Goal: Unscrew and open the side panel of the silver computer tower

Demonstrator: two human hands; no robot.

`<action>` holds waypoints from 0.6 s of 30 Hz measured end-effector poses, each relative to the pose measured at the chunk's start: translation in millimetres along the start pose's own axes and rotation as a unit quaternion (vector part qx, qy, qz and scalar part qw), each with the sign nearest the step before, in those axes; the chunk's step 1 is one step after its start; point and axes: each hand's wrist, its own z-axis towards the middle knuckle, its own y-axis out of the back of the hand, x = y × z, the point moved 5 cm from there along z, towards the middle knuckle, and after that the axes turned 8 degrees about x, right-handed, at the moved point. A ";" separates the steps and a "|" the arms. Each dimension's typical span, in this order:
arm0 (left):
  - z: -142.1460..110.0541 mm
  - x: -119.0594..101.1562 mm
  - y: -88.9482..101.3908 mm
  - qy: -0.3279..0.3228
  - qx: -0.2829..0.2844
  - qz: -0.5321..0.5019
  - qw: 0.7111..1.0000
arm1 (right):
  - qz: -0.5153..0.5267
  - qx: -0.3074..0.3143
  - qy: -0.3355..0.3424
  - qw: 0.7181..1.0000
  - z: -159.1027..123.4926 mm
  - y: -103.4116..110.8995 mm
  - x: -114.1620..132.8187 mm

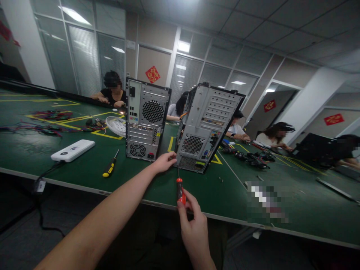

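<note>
Grey metal backs the computer case (197, 108) standing upright on the green table (152, 189), just ahead of both hands. At its lower left corner is the left hand (165, 163), fingers drawn close together; whether they grip anything cannot be told. Below that same corner, the right hand (194, 225) holds a red-and-black screwdriver (180, 193) by its handle, shaft pointing up toward the case. Left of the case stands a second case (144, 127), with a yellow-and-black screwdriver (110, 168) and a white device (73, 150) farther left. Black cables (254, 159) lie to its right.
</note>
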 end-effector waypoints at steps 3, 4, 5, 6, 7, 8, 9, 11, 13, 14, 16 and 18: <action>-0.2 -0.2 0.0 0.001 0.000 0.000 1.000 | -0.010 -0.015 -0.004 1.000 -0.9 -0.3 -1.4; -0.3 -0.3 0.0 0.000 0.001 -0.001 1.000 | -0.015 -0.019 0.001 1.000 -1.1 0.0 -0.6; -0.3 -0.2 -0.1 0.000 0.002 -0.002 1.000 | -0.021 -0.025 0.009 0.999 -1.3 0.6 0.6; -0.4 -0.1 -0.1 0.000 0.003 -0.002 1.000 | -0.028 -0.029 0.017 0.999 -1.4 1.3 2.3; -0.4 0.0 0.0 -0.001 0.003 -0.002 1.000 | -0.034 -0.033 0.026 0.999 -1.3 2.1 4.1; -0.5 0.1 0.2 -0.001 0.002 -0.002 1.000 | -0.039 -0.035 0.034 0.998 -1.0 2.9 6.0; -0.5 0.2 0.5 -0.001 0.001 -0.001 1.000 | -0.044 -0.034 0.042 0.998 -0.7 3.4 7.9; -0.6 0.0 0.8 -0.001 0.001 -0.002 1.000 | -0.051 -0.025 0.057 0.997 0.0 3.7 10.7; -0.7 -0.9 0.7 -0.003 0.003 -0.005 1.000 | -0.053 -0.014 0.064 0.996 0.4 3.4 11.0; -0.8 -1.5 0.6 -0.003 0.003 -0.006 1.000 | -0.050 -0.009 0.062 0.997 0.4 2.9 10.0; -0.9 -2.5 0.4 -0.003 0.001 -0.006 1.000 | -0.037 -0.002 0.047 0.998 0.0 1.9 6.2; -0.9 -3.1 0.2 -0.001 0.000 -0.006 1.000 | -0.021 0.002 0.029 0.999 -0.6 0.6 2.4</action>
